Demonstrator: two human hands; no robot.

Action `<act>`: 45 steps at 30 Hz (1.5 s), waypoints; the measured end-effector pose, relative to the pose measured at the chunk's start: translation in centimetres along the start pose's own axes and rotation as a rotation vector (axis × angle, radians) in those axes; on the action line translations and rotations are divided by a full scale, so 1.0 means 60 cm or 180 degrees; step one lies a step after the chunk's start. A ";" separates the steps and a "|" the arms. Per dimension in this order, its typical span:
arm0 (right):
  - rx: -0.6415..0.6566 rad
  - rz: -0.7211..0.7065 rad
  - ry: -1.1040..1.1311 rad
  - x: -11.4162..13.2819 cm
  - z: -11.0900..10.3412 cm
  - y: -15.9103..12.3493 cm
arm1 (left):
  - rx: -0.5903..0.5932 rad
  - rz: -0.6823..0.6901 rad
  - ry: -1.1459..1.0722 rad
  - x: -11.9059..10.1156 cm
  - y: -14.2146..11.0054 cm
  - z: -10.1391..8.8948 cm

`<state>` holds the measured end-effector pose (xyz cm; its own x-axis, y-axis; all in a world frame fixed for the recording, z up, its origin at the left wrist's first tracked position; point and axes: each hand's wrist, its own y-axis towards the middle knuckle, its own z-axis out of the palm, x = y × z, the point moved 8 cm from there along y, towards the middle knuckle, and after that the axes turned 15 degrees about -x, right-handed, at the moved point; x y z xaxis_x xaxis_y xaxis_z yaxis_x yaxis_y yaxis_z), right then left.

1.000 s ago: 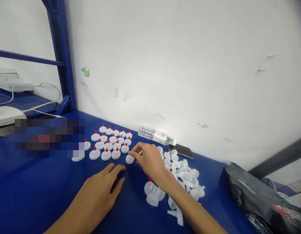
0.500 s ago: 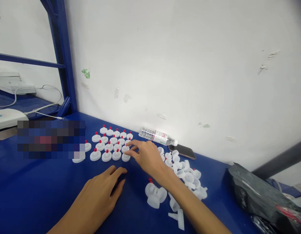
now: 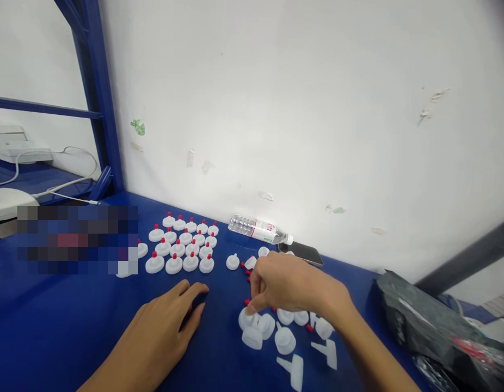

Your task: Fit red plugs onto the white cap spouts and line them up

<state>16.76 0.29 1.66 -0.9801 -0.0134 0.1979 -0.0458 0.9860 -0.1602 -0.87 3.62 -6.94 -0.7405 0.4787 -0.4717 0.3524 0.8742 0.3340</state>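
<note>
- The right hand [image 3: 282, 280] is bending over the loose white caps [image 3: 252, 338] at lower centre-right, its thumb at one of them (whether the fingers are clamping it, one cannot tell).
- The left hand [image 3: 164, 326] is hovering or resting at lower left of centre, thumb and fingers spreading apart.
- Red-tipped caps [image 3: 174, 265] are standing upright in rows, left of centre.
- A bottle [image 3: 260, 230] is lying beside a phone [image 3: 304, 253], right of centre.

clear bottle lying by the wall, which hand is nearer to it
Right. The right hand is on the near side of the bottle, over the loose white caps; the left hand is farther away, lower in view and left of the bottle.
</note>
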 end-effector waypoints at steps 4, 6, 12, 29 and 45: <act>-0.0098 -0.0155 -0.0281 0.016 0.006 0.007 | 0.0357 -0.0042 0.0006 0.000 -0.004 0.010; -0.0154 -0.0200 -0.0255 0.021 0.008 0.011 | 0.0409 -0.0038 0.0000 -0.002 -0.005 0.011; -0.0385 -0.0455 -0.0105 0.055 0.011 0.021 | 0.0363 0.0031 -0.0133 -0.006 -0.010 0.012; -0.0107 0.0088 -0.0827 0.015 0.014 0.025 | 0.0439 0.0273 -0.0107 -0.022 -0.012 0.011; -0.0552 -0.0611 0.0174 0.036 0.016 0.028 | 0.0509 0.0303 -0.0026 -0.018 -0.011 0.017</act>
<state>14.35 1.76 0.89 -0.9446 -0.1987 0.2613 -0.1916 0.9801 0.0527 0.31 2.60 -7.50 -0.6951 0.5599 -0.4509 0.5076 0.8264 0.2437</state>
